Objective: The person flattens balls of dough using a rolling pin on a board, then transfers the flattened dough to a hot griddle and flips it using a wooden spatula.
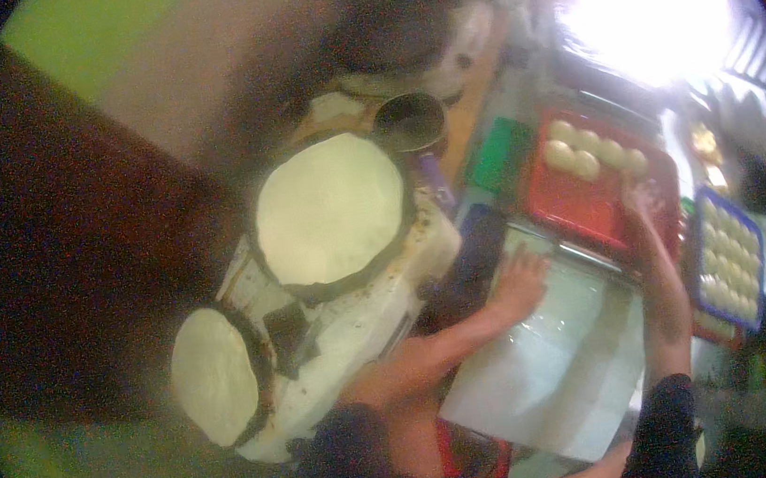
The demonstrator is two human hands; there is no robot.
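Note:
My left hand (pixel 521 283) rests palm down on a pale, glossy work surface (pixel 547 376), its fingers spread near the far edge. Inside a red plastic tray (pixel 570 200), my right hand (pixel 643 198) reaches to the right end of a group of dough balls (pixel 584 142). Its fingers are right by the end ball and blurred, so I cannot tell whether they grip it. To my left, two round flatbreads lie on dark griddles: a large flatbread (pixel 330 209) and another flatbread (pixel 216 377) nearer to me.
A blue tray (pixel 702 280) full of dough balls stands at the right. A dark round pot (pixel 410 122) sits beyond the larger griddle. Between the stove (pixel 365 333) and red tray are a green object (pixel 499 153) and a dark blue one (pixel 482 235). Glare fills the upper right.

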